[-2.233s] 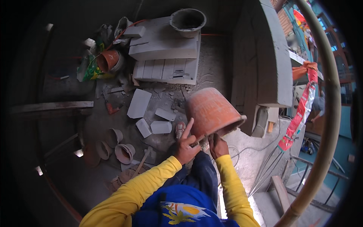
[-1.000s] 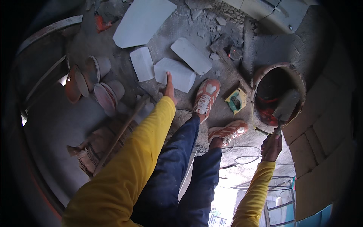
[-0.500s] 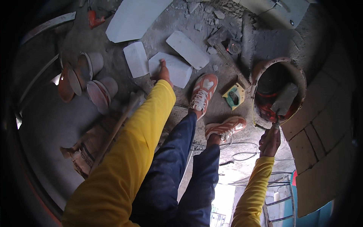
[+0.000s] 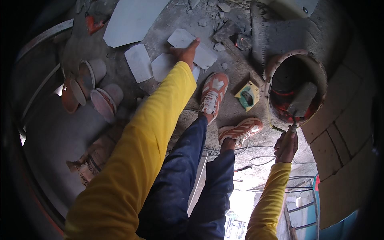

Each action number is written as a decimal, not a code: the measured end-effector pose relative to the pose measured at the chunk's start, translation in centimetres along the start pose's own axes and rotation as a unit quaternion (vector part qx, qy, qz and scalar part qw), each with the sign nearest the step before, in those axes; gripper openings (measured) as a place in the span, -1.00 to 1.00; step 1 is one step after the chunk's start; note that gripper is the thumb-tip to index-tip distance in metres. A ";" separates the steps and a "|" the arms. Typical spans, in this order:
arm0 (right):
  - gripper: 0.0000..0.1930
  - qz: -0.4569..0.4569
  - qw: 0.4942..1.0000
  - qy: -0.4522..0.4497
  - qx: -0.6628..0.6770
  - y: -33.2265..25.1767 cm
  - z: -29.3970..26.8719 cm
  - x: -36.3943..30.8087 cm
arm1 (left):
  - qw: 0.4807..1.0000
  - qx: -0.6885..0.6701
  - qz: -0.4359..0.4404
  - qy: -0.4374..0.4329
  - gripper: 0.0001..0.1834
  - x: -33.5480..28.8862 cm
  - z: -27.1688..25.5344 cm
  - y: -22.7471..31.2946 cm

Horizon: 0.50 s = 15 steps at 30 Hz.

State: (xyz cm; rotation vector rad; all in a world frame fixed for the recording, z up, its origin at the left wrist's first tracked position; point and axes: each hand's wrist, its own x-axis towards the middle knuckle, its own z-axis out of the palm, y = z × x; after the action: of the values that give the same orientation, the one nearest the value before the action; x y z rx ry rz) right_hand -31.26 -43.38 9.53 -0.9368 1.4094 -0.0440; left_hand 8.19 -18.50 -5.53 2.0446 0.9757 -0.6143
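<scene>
My left hand (image 4: pixel 185 54) reaches over an oblong white tile piece (image 4: pixel 206 58), its thumb stretched out across the top and apart from the fingers. The other fingertips are partly hidden. Just under the wrist lies a second white piece (image 4: pixel 161 67), partly covered by my arm, and a third piece (image 4: pixel 138 63) rests to its left. My right hand (image 4: pixel 286 147) is closed around the handle of a trowel (image 4: pixel 303 100). The trowel's grey-coated blade hangs over the mouth of a bucket (image 4: pixel 276 64), whose inside shows dark with red patches.
A large white slab (image 4: pixel 134 22) lies at the far left. A toothed metal strip (image 4: pixel 258 40), a yellow-green object with a handle opening (image 4: pixel 247 96) and rubble (image 4: pixel 218 20) are nearby. Stacked pots (image 4: pixel 107 98) stand left; cables (image 4: pixel 262 158) run behind my feet, and large tiles (image 4: pixel 340 136) lie right.
My left hand has moved right and away from me, from the middle tile piece to the oblong one. My right hand still holds the trowel over the bucket. The whole view has shifted slightly.
</scene>
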 end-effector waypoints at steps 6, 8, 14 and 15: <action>-0.67 0.031 0.985 0.021 -0.169 3.8 -3.9 2.0 | 0.957 -0.077 -0.060 -0.272 0.05 1.6 -0.5 -0.7; -0.67 0.029 0.999 0.022 -0.008 2.9 -0.4 1.3 | 0.980 -0.073 -0.047 -0.178 -0.11 0.4 -2.9 0.7; -0.51 0.015 0.999 -0.024 0.038 -0.9 0.6 -0.4 | 0.943 -0.166 -0.007 -0.287 0.00 2.9 -6.5 -1.2; -0.51 0.012 0.999 -0.028 0.039 -1.1 0.9 -0.4 | 0.940 -0.184 0.008 -0.287 -0.03 3.7 -7.8 -1.6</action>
State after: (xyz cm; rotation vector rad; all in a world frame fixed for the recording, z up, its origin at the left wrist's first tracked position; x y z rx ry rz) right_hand -30.08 -43.43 10.33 -0.8506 1.3567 -0.0542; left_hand 9.78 -9.95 -4.16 1.4193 0.6595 -0.8804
